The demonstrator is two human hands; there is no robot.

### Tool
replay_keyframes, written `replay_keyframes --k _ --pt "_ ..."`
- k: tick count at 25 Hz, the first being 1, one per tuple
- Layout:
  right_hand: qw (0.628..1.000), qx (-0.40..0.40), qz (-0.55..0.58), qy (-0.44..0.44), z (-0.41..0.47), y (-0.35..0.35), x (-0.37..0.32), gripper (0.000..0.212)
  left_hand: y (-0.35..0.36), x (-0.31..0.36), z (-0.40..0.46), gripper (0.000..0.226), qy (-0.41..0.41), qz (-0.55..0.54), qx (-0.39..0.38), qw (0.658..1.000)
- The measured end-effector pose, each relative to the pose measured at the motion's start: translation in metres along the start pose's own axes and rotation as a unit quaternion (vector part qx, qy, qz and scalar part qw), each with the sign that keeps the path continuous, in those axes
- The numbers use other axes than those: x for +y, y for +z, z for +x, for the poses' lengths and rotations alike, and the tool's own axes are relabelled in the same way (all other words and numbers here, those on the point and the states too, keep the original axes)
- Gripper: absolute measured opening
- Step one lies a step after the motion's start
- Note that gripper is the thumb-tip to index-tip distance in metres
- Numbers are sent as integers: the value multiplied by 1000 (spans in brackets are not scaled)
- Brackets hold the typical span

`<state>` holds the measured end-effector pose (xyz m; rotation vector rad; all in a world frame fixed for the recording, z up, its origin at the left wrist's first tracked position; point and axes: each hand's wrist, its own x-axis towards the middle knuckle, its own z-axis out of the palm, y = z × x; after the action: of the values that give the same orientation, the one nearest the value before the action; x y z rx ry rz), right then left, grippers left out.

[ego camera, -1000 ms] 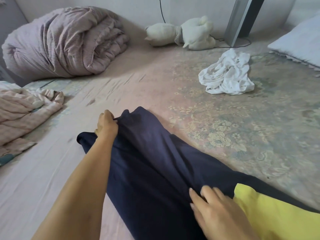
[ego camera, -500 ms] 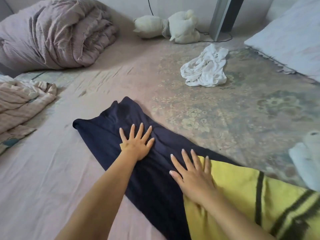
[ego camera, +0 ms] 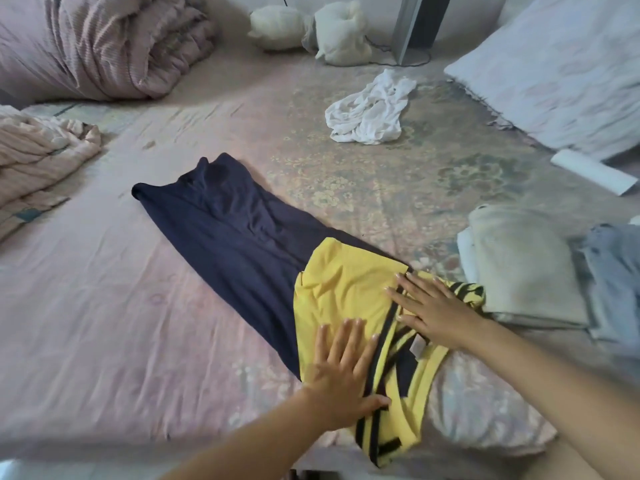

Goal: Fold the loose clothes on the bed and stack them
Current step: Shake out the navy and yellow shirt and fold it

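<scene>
Half a second ago both hands lay flat up on the dark blue part of the garment. Now they have slid down toward the person onto the yellow part, and more of the bed shows on the right side.

The left hand (ego camera: 341, 370) lies flat on the yellow cloth, fingers straight and spread a little, thumb out to the side on a dark stripe. The right hand (ego camera: 433, 308) also lies flat, fingers straight and spread, pressing on the yellow cloth and its dark stripes. Neither hand grips anything. Both arms reach forward from the bottom of the view.

The blue and yellow garment (ego camera: 242, 237) is one long piece stretched out flat in the middle of the bed (ego camera: 104, 306), the blue end far from the person and the yellow end near.

There is one crumpled white cloth (ego camera: 370, 112) further up the bed, loose and not folded. There is one folded pale cloth (ego camera: 519, 265) just to the right of the right hand, with one light blue cloth (ego camera: 613, 271) beside it. One rolled-up pink blanket (ego camera: 97, 43) sits at the top left. One pink striped cloth (ego camera: 38, 157) lies bunched at the left edge. One pillow (ego camera: 561, 71) lies at the top right. One soft white toy (ego camera: 311, 32) rests by the wall.
</scene>
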<state>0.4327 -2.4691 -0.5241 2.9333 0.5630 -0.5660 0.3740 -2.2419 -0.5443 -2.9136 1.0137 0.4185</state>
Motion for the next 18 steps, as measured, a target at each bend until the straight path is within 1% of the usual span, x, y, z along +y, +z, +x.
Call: replay_keyframes --k 2,3,4,5,6,7,8,9,10,11,12,13,14,15,16,17,18 --pt "998 21 -35 -56 -10 3 14 75 9 17 -9 99 -42 12 6 999" --pt "992 37 -80 -96 -16 4 22 75 12 24 -18 101 -40 -1 -6 999" --pt "981 34 -144 -127 -21 4 29 77 16 30 -26 104 -24 -12 -6 1000" --pt "972 -3 -198 -130 -26 5 35 81 22 35 -31 107 -5 -3 -7 1000" --pt "963 -2 -220 -158 -26 7 42 86 27 38 -36 111 17 22 -12 1000" --pt "952 -20 -246 -178 -26 10 47 88 32 43 -39 112 32 41 -10 999" --pt "943 -7 -272 -189 -26 11 52 86 29 48 -43 108 28 53 -10 998" --pt "939 35 -290 -184 -24 11 56 82 26 52 -45 96 8 53 -5 999" --pt "934 92 -290 -187 -21 8 57 86 22 55 -45 81 -15 41 2 999" --pt "936 111 -279 -186 -19 0 58 93 21 56 -44 71 -22 27 14 999" --pt "935 110 -278 -189 -19 -5 58 92 22 54 -43 67 -22 -3 12 1000" --pt "933 105 -283 -198 -21 -11 57 81 23 52 -42 65 -12 -29 28 999" --pt "921 137 -288 -222 -20 -13 62 65 23 49 -41 64 -6 -74 56 996" --pt "913 179 -279 -237 -18 -17 70 50 15 48 -43 57 -21 -164 70 984" --pt "915 205 -247 -246 -17 -28 72 43 5 47 -44 46 -55 -272 82 957" --pt "921 225 -207 -243 -13 -42 71 40 -9 45 -46 33 -103 -386 99 912" --pt "924 243 -171 -240 -4 -57 67 37 -23 41 -46 23 -157 -497 126 844"
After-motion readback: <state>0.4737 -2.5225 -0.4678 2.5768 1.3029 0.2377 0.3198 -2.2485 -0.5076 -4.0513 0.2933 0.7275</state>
